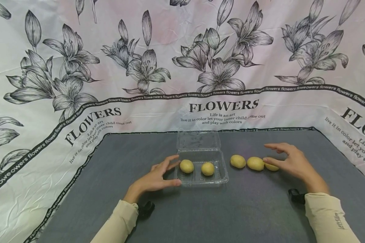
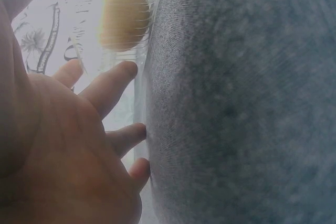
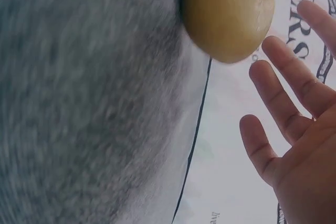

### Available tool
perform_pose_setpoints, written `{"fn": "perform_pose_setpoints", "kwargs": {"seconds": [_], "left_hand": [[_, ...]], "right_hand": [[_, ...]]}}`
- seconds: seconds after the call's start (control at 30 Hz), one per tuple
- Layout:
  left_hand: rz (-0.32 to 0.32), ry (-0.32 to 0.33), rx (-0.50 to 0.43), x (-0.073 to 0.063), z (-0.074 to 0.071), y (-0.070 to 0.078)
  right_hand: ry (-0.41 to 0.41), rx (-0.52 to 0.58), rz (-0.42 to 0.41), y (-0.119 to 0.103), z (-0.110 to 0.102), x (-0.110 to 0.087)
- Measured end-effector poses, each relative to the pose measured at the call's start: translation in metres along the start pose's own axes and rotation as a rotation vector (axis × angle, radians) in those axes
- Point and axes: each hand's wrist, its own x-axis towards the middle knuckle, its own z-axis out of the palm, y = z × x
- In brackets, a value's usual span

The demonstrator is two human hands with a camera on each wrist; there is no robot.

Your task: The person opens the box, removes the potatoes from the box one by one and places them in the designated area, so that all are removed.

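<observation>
A clear plastic clamshell box (image 1: 200, 183) lies with its lid (image 1: 198, 140) folded back, and two yellow lemons (image 1: 187, 166) rest inside it. My left hand (image 1: 155, 177) is at the box's left side, fingers spread, thumb by the front left corner; the left wrist view shows a lemon (image 2: 125, 18) behind the clear wall. To the right of the box, three lemons (image 1: 238, 161) sit in a row on the table. Over the rightmost lemon (image 1: 272, 166) hovers my right hand (image 1: 292, 161), fingers extended and partly covering it. The right wrist view shows a lemon (image 3: 228, 14) beyond the spread fingers.
A dark grey table (image 1: 231, 212) carries everything. Behind it and at both sides hangs a white cloth (image 1: 158, 116) printed with flowers and lettering. A black wrist strap (image 1: 296, 196) shows near the right sleeve.
</observation>
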Motion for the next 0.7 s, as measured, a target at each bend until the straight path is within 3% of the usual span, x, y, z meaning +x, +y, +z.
{"fn": "perform_pose_setpoints", "kwargs": {"seconds": [0.7], "left_hand": [[-0.001, 0.007, 0.006, 0.001, 0.000, -0.001]], "right_hand": [[0.048, 0.073, -0.158, -0.039, 0.021, 0.009]]}}
